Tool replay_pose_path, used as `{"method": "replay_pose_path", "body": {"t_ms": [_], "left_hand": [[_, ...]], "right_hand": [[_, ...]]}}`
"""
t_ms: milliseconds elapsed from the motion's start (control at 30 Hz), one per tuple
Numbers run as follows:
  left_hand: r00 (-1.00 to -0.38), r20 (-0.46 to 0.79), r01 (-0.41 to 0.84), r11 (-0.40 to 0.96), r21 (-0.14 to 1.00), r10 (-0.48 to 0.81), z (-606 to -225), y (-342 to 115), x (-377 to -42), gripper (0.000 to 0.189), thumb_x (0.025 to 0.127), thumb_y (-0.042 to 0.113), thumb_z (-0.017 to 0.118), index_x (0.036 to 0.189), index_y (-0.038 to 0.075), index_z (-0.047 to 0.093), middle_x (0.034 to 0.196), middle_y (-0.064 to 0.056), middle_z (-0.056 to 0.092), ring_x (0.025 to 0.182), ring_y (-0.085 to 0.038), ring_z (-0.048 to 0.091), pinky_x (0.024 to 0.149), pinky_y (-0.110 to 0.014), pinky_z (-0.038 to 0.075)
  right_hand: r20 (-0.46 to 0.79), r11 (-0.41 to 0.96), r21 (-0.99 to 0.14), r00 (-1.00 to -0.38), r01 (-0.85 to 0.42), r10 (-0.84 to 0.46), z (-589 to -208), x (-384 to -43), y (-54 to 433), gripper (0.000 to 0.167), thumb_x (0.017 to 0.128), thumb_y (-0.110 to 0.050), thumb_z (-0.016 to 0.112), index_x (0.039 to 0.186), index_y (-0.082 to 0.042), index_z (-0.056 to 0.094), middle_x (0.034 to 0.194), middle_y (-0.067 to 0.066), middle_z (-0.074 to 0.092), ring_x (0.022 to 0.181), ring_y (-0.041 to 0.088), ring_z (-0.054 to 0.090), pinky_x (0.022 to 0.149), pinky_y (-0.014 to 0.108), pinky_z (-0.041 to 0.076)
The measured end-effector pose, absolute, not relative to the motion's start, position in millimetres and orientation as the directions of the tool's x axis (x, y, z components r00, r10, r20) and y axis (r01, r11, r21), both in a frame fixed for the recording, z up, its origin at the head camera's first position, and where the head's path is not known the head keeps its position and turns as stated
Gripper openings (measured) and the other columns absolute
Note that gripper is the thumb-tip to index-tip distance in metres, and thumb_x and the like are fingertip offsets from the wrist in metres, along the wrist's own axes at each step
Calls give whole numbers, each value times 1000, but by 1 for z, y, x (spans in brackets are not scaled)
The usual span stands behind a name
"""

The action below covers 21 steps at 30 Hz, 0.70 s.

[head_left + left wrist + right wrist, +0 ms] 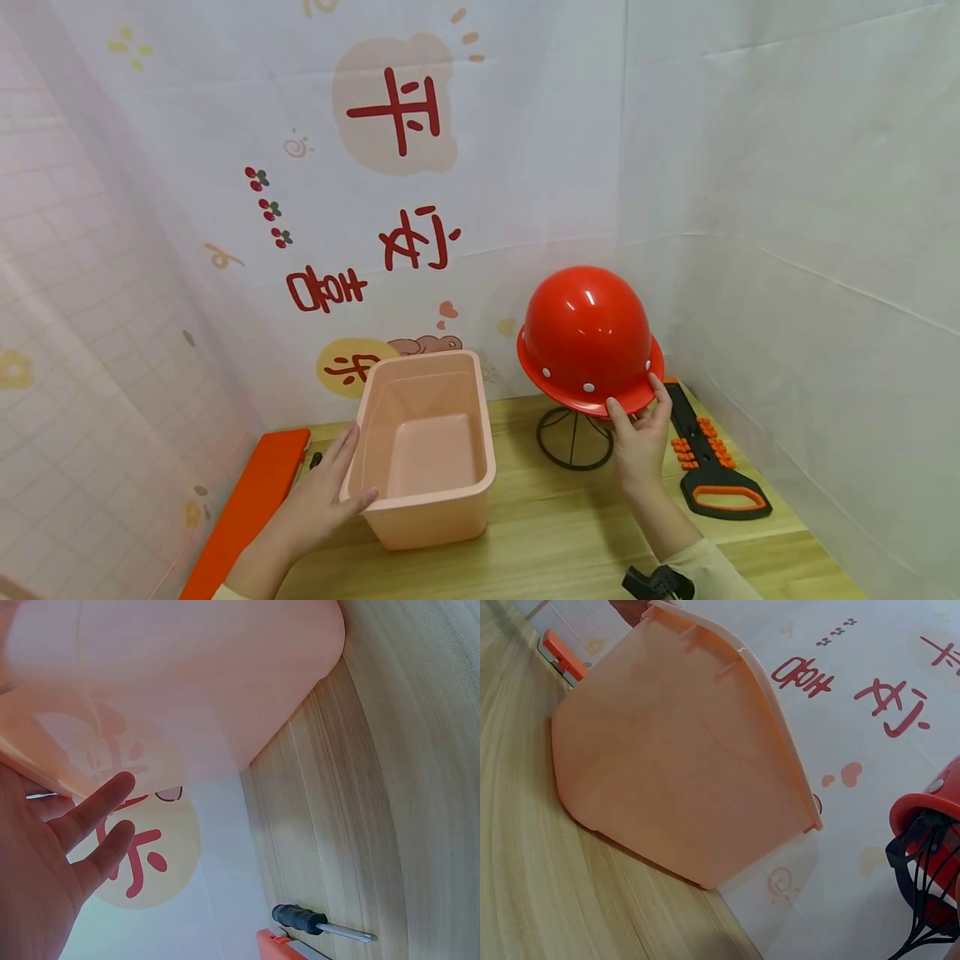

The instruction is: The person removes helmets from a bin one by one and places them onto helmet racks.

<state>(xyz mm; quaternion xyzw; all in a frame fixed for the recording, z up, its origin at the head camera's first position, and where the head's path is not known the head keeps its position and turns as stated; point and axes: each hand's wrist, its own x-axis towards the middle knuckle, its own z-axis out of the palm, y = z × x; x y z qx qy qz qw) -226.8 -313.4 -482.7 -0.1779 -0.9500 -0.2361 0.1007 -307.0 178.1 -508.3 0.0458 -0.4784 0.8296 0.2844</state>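
A red hard hat [588, 337] is at the back right, over a black wire stand [573, 450]. My right hand [641, 433] pinches its front brim, thumb on top and the other fingers partly hidden. In the right wrist view, dark straps and thin black wires [922, 900] show beneath the hat. A pale pink plastic bin [423, 512] stands on the table, left of the hat. My left hand [322, 492] rests against the bin's left side, its thumb by the near corner of the rim. The left wrist view shows extended, spread fingers [94, 814] beside the bin wall.
Along the table's left edge lies a long orange-red object [251, 500], with a black-handled screwdriver [300, 918] close by. At the right is a black tool [712, 467] with orange knobs and a loop handle. White printed cloth [525, 167] walls the table.
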Motion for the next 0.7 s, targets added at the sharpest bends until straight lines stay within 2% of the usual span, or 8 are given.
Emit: {"method": "replay_pose_path", "body": {"t_ms": [267, 700], "left_hand": [[-912, 283, 395, 820, 414, 296, -481, -313, -226, 99, 105, 51, 72, 176, 2, 22, 181, -22, 21, 143, -56, 55, 105, -77, 50], [-919, 266, 381, 825, 417, 290, -482, -314, -228, 100, 104, 51, 72, 177, 5, 20, 182, -20, 20, 141, -56, 57, 104, -77, 51]], "right_hand": [[379, -351, -771, -826, -531, 418, -507, -304, 183, 81, 106, 3, 71, 170, -25, 32, 162, 14, 49, 123, 27, 68, 84, 28, 66], [424, -337, -747, -801, -573, 422, -501, -302, 185, 76, 107, 5, 68, 169, -22, 34, 153, 17, 55, 104, 20, 71, 76, 26, 65]]}}
